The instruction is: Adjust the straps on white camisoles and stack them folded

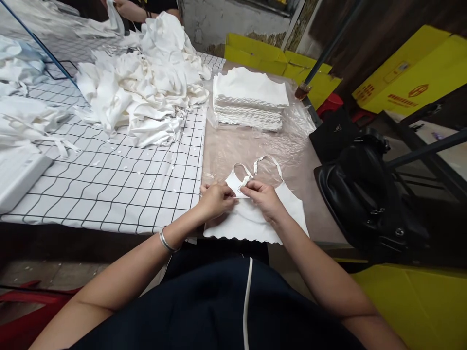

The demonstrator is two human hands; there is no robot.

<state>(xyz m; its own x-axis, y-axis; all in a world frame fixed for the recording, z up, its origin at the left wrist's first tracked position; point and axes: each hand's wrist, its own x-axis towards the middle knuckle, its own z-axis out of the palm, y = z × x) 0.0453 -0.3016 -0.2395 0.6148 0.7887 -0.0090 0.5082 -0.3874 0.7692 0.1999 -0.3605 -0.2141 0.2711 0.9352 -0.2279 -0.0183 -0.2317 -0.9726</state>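
Observation:
A white camisole-like top (255, 221) with thin straps and a scalloped hem lies flat before me at the table's front edge. My left hand (218, 200) is closed at its upper left, fingers pinching near the neckline edge. My right hand (264, 198) pinches a strap end with a small fitting (245, 183) just above the neckline. One strap (269, 158) curves loosely on the plastic sheet beyond the hands. What exactly sits under the left fingertips is hidden.
Behind the top stands a neat stack of white garments (250, 99). A loose heap of white garments (146, 92) covers the checked cloth (146, 194) to the left. A black bag (368, 194) rests at the right edge. Another person's hand (127, 9) is at the far left.

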